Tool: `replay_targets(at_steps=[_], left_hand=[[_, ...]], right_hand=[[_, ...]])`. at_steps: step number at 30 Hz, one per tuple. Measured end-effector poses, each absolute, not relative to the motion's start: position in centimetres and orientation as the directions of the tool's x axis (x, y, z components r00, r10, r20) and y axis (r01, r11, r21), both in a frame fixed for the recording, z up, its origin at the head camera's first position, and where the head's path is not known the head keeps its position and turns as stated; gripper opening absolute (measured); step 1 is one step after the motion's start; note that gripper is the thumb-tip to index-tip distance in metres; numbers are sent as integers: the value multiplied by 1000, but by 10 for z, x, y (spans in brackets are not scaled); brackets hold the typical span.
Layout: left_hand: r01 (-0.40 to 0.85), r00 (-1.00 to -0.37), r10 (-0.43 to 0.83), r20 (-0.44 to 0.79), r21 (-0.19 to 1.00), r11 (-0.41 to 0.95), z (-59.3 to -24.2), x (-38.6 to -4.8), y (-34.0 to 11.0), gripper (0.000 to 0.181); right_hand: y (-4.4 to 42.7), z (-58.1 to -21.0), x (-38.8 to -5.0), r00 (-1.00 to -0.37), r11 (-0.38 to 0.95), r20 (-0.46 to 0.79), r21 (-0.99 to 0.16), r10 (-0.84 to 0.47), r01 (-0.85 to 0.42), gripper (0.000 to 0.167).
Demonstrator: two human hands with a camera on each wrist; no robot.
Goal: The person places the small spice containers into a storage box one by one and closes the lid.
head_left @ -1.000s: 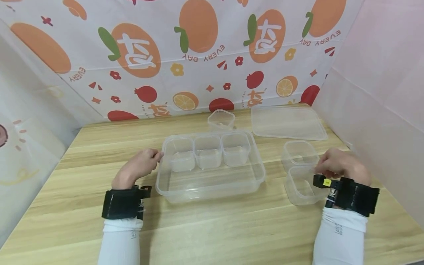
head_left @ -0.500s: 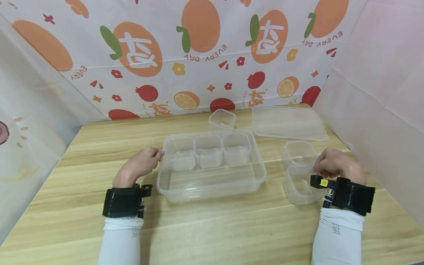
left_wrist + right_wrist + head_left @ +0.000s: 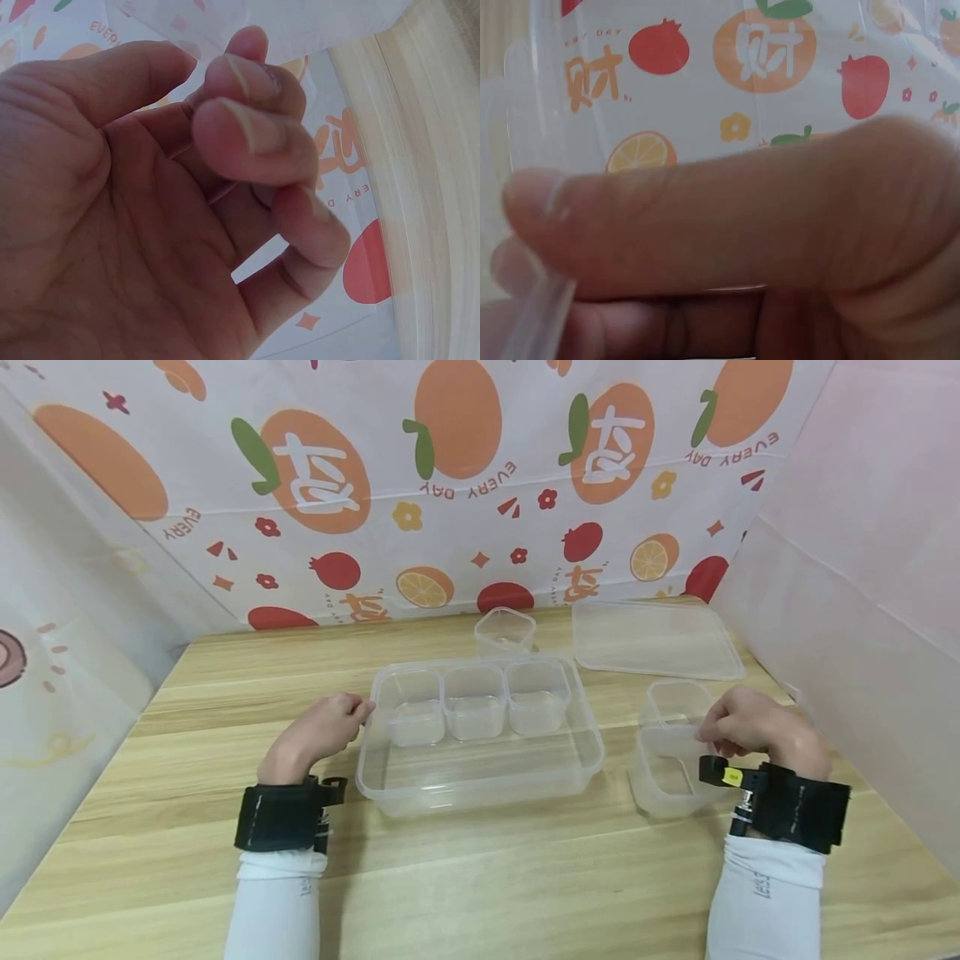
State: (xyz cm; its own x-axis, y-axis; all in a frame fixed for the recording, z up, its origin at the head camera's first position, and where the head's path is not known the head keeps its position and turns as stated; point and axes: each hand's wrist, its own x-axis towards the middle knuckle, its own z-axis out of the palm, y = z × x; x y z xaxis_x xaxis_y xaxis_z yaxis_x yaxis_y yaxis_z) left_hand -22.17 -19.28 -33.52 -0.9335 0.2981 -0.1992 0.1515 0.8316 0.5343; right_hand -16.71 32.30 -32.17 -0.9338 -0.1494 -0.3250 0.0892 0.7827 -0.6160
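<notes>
A large clear tray [image 3: 480, 793] holds three small clear cups [image 3: 474, 702] in a row along its back side. My left hand [image 3: 318, 735] pinches the tray's left rim; in the left wrist view the curled fingers of this hand [image 3: 247, 135] meet the pale plastic edge. On the right, my right hand [image 3: 761, 727] pinches the right rim of a clear cup [image 3: 671, 793] between thumb and fingers. The right wrist view has that hand [image 3: 727, 232] with the rim between thumb and fingertips. Just behind that cup is another clear cup [image 3: 678, 697].
Behind the tray stands one more small cup [image 3: 505, 631]. A flat clear lid [image 3: 652, 639] lies at the back right of the wooden table [image 3: 465, 885]. A fruit-print cloth [image 3: 465, 543] hangs behind, and a pale cloth [image 3: 870, 568] borders the right side.
The right hand has moved slightly left, and the front cup in its grip has shifted left and tilted a little. My left hand stays at the tray's rim.
</notes>
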Motion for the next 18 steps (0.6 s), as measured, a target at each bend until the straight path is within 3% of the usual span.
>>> replay_targets(at_steps=[11,18], left_hand=[[161,-930,313,-192,554,817,-337,-222,-193,38],[166,-930,315,-189,550,818,-336,-222,-193,39]], right_hand=[[317,-315,-165,-960,819,-245,-574,-138,29,22],[315,-311,-159,-988,837,-102,-545,-113,-39,19]])
